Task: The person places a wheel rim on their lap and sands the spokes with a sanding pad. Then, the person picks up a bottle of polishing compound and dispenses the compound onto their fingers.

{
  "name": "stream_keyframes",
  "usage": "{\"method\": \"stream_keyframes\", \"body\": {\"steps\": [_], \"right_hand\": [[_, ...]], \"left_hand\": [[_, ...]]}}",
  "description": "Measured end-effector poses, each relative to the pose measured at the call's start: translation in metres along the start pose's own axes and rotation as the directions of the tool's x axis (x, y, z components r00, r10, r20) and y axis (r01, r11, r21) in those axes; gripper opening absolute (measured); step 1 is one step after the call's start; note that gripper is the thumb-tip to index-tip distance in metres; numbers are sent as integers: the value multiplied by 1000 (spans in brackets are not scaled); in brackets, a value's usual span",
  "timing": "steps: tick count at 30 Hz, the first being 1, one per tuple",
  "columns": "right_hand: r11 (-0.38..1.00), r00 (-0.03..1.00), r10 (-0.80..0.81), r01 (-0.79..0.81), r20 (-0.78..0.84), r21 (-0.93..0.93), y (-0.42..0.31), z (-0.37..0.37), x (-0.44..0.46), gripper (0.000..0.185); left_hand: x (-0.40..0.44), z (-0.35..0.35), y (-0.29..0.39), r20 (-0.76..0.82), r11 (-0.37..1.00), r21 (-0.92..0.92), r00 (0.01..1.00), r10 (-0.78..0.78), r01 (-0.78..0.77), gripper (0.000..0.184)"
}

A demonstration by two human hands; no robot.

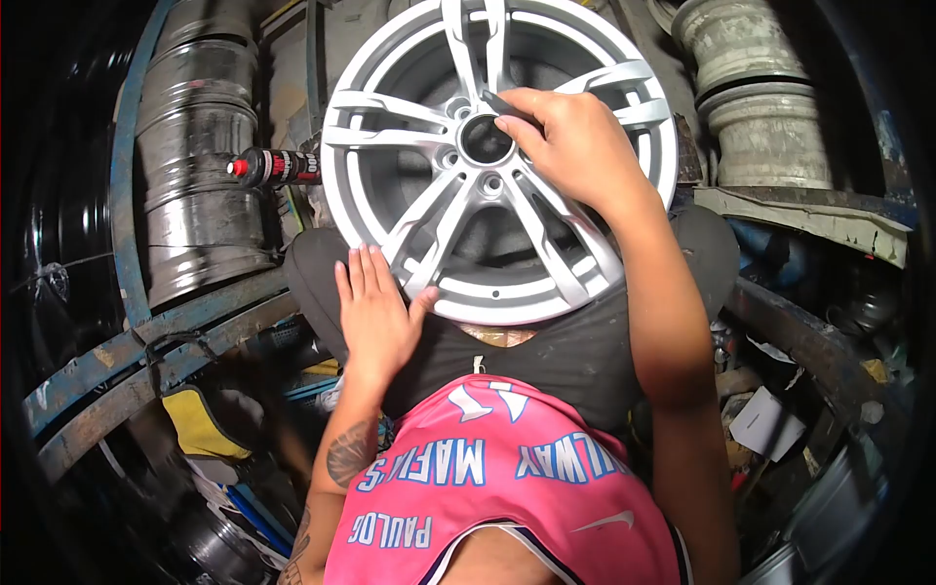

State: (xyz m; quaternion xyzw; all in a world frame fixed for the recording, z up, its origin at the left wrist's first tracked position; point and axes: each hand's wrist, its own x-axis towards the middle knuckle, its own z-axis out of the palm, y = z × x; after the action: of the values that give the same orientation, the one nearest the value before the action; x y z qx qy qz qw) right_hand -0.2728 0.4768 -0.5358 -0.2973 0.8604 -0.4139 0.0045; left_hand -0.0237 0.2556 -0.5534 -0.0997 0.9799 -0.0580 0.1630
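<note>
A silver alloy wheel (pixel 429 219) with split spokes lies face up across my knees. At its hub, my right hand (pixel 561 132) pinches a small dark grey piece (pixel 509 105), pressed to the metal beside the round centre hole. The piece is flat and mostly covered by my fingers, so its kind is unclear. My left hand (pixel 378 317) rests at the near left edge of the wheel, fingers stretched out against the rim and thumb apart. It holds nothing.
On the left, bare metal rims (pixel 200 146) are stacked in a blue rack (pixel 127 195), with a black bottle (pixel 278 167) with a red cap in front. More dull rims (pixel 765 127) stand at right. A yellow-and-black pad (pixel 205 424) and a white box (pixel 765 424) lie lower down.
</note>
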Motion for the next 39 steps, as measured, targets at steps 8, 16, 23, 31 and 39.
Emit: {"method": "stream_keyframes", "body": {"steps": [8, 16, 23, 31, 39], "right_hand": [[999, 991, -32, 28, -126, -35, 12, -17, 0, 32], [997, 993, 78, -78, -89, 11, 14, -19, -3, 27], [997, 994, 39, -46, -102, -69, 19, -10, 3, 32], [996, 994, 80, -82, -80, -25, 14, -23, -4, 28], [999, 993, 6, -10, -122, -31, 17, -19, 2, 30]], "left_hand": [[-43, 49, 83, -173, 857, -377, 936, 307, -351, 85], [-8, 28, 123, -170, 792, -369, 873, 457, -487, 72], [-33, 21, 111, -117, 710, -348, 780, 615, -612, 81], [-57, 37, 55, -85, 867, -311, 921, 381, -388, 70], [-45, -11, 68, -46, 870, -416, 962, 269, -263, 50]]}}
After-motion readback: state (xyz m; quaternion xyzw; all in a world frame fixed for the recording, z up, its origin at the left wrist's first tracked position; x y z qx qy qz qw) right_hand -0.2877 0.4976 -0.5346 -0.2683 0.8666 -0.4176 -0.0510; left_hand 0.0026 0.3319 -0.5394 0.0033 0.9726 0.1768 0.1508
